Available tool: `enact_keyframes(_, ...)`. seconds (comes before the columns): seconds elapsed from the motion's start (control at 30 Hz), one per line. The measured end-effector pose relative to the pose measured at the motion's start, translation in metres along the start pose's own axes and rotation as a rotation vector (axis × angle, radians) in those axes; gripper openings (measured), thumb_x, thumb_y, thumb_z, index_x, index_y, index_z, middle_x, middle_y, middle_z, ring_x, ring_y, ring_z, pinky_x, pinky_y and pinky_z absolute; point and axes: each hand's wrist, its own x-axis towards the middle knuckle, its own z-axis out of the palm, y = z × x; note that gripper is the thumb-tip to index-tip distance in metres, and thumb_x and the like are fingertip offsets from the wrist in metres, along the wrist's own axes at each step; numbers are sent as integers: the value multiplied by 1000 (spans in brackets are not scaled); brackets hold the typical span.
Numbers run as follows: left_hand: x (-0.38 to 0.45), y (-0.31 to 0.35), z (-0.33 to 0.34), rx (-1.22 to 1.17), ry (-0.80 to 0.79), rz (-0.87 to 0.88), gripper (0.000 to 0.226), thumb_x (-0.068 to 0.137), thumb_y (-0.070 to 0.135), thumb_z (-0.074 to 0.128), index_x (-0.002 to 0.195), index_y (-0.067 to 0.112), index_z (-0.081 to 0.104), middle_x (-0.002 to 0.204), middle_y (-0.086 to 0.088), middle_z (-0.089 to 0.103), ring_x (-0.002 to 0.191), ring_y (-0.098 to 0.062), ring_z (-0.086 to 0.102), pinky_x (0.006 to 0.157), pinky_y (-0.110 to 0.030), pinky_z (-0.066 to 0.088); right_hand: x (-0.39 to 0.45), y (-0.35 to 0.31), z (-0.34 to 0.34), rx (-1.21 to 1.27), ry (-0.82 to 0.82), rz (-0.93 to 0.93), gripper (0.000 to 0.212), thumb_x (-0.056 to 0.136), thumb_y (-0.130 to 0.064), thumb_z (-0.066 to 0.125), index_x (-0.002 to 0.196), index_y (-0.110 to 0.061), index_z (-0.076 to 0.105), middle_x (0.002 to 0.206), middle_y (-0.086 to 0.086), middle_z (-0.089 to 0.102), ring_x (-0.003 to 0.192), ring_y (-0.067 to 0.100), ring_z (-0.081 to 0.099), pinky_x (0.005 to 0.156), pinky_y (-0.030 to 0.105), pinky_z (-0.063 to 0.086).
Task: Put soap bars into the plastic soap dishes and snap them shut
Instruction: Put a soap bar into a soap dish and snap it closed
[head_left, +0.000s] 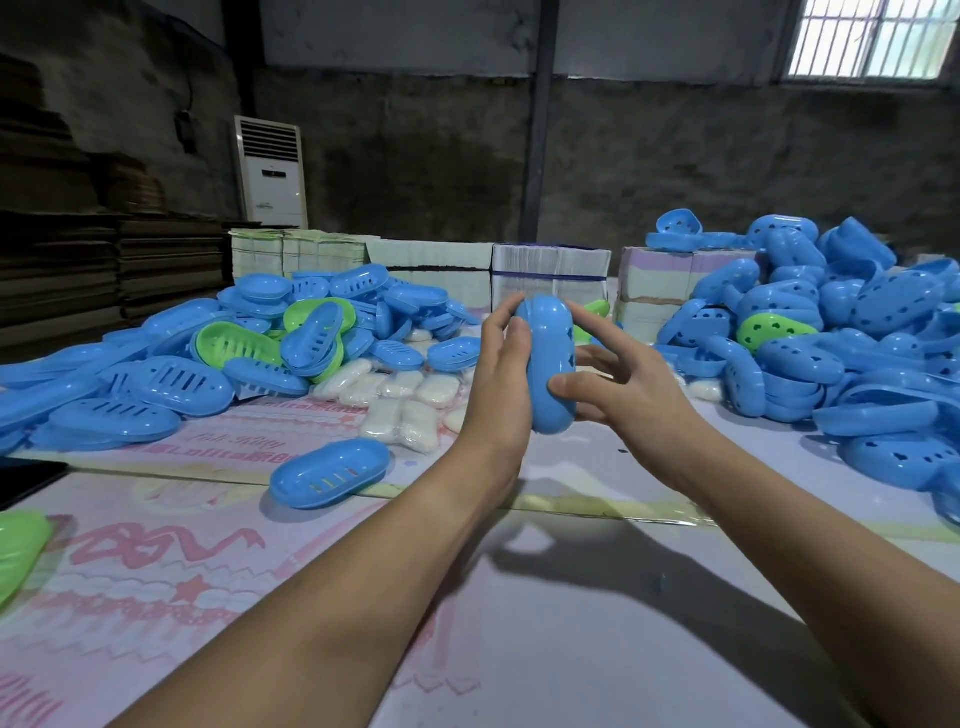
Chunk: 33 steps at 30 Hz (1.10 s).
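Centre frame: blue soap dish (548, 364) on edge, halves together, left hand (501, 374) and right hand (618, 387) gripping it | seam looks closed, latch unconfirmed | left: wrapped soap bars (395, 389) mid-tabletop (597, 649), dish halves (171, 384) piled either side.

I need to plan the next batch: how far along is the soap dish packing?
Done: no finished stack identifiable. In hand: both hands, left hand and right hand, press a closed blue dish. Left: wrapped soap bars, an open blue tray, and large heaps of trays and lids.
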Motion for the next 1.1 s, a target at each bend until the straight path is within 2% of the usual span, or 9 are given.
enact_keyframes(0.07,-1,1,0,39,17,4,22,110,40,35,114,53,52,132,0,60,118,-29,63,101,-62,49,-1,0,1,-8,6,-4,73,68,-22,77,135,-42,56,87,-16,70,95,7,68,74,28,59)
enact_keyframes(0.17,-2,2,0,76,27,35,24,110,40,34,111,57,52,125,6,60,115,-27,64,98,-59,52,-1,-1,2,-12,12,-20,75,68,-21,76,138,-39,55,89,-10,68,93,7,69,72,26,59)
enact_keyframes(0.3,-1,1,-1,135,31,86,25,109,40,36,108,58,53,116,17,61,105,-12,65,92,-41,58,-1,-2,4,-47,6,-39,79,71,-22,73,145,-34,49,104,4,67,91,8,69,78,31,60)
enact_keyframes(0.37,-2,2,0,152,15,96,25,108,43,37,107,62,52,112,21,61,98,-3,65,86,-31,58,-2,-1,3,-33,1,-48,77,71,-23,72,143,-39,49,104,0,69,94,9,69,78,30,60)
enact_keyframes(0.5,-3,1,1,114,-51,88,22,106,46,39,112,64,49,122,11,61,107,-14,66,89,-37,58,-2,1,4,18,-11,-59,70,76,-26,73,139,-47,49,106,-9,70,103,13,69,82,32,59)
enact_keyframes(0.63,-6,4,-2,155,-104,160,26,104,50,41,129,59,43,131,9,58,107,-5,66,84,-23,57,-2,-7,3,15,-5,-122,69,74,-28,78,131,-57,52,114,-18,68,105,6,68,81,25,58)
enact_keyframes(0.73,-7,4,-3,133,-132,168,46,96,50,44,141,41,45,135,-1,59,118,-19,64,93,-34,56,-3,-8,-1,30,-34,-149,77,66,-24,80,132,-54,52,130,-2,61,112,20,66,90,35,57)
enact_keyframes(0.9,-6,7,-2,103,-98,167,45,86,64,46,126,48,58,125,3,65,110,-21,67,89,-40,57,-4,-4,-2,4,-56,-204,79,61,-15,83,128,-44,55,126,-1,59,114,23,64,86,39,58)
enact_keyframes(1.1,-4,7,1,22,-53,99,36,80,55,50,110,46,67,126,-9,65,115,-39,64,96,-63,50,-4,1,-2,-49,-15,-223,76,57,-17,84,123,-44,59,120,-3,61,105,7,62,81,33,58)
